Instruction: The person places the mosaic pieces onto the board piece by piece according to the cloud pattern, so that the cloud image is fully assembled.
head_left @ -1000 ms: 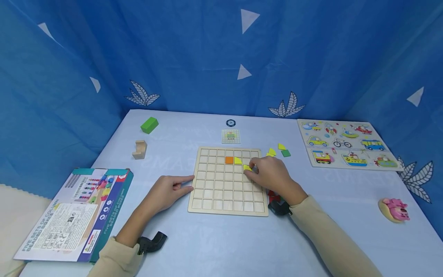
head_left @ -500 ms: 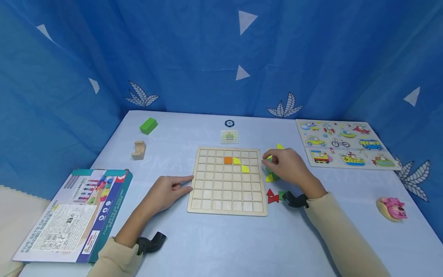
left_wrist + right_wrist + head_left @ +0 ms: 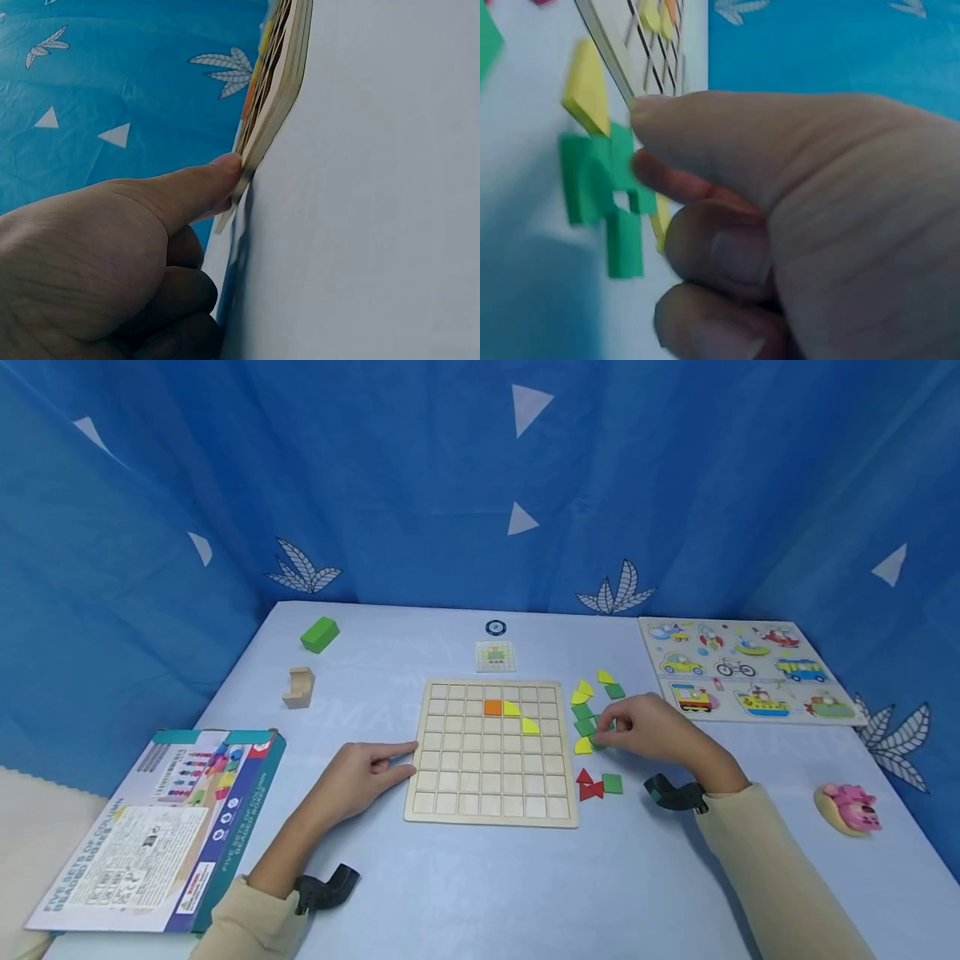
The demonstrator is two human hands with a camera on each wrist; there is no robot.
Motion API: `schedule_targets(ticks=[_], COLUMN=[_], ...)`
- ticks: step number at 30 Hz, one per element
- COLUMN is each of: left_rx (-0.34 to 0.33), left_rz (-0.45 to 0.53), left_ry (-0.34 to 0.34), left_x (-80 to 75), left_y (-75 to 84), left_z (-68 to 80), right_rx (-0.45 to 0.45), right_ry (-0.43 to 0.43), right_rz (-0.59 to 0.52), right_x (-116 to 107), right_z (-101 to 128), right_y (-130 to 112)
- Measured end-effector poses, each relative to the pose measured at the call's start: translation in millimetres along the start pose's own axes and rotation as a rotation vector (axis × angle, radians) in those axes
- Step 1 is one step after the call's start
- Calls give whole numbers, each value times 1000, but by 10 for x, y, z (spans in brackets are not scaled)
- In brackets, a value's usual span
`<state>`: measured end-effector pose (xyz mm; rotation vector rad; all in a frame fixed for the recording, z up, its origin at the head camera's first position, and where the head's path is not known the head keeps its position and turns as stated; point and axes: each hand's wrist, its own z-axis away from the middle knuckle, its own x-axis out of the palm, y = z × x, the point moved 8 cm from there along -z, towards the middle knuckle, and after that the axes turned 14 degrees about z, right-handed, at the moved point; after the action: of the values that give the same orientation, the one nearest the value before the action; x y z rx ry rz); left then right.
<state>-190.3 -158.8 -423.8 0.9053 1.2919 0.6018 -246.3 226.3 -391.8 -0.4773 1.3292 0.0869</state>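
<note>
Open table (image 3: 465, 877) in front of grid board (image 3: 491, 814), loose tiles (image 3: 592, 727) crowding its right edge

Vehicle puzzle (image 3: 742, 670), pink toy (image 3: 846, 802), box (image 3: 165, 831).

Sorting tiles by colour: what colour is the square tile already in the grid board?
Orange, clearest in the head view.

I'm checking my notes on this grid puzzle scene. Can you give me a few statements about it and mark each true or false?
1. An orange square tile sits in the wooden grid board. True.
2. The left hand lifts the board off the table. False: the board lies flat; the hand touches its left edge.
3. The right hand is at the green tiles right of the board. True.
4. The green block lies on the board. False: it lies at the table's far left.
</note>
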Motion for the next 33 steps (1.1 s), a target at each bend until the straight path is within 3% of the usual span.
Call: schedule_targets(ticks=[4, 11, 19, 33], left_rx=[2, 7, 6, -9], left_rz=[-3, -3, -7, -12], left_ry=[2, -3, 7, 7], left_x=[5, 9, 6, 11], left_y=[-4, -3, 0, -13], left_z=[1, -6, -6, 0], right_rx=[-3, 31, 73, 8], right_ry=[-25, 40, 51, 0], right_rz=[18, 110, 242, 235], right_x=[86, 100, 114, 137], right_z=[41, 52, 34, 65], right_y=[-74, -193, -335, -367])
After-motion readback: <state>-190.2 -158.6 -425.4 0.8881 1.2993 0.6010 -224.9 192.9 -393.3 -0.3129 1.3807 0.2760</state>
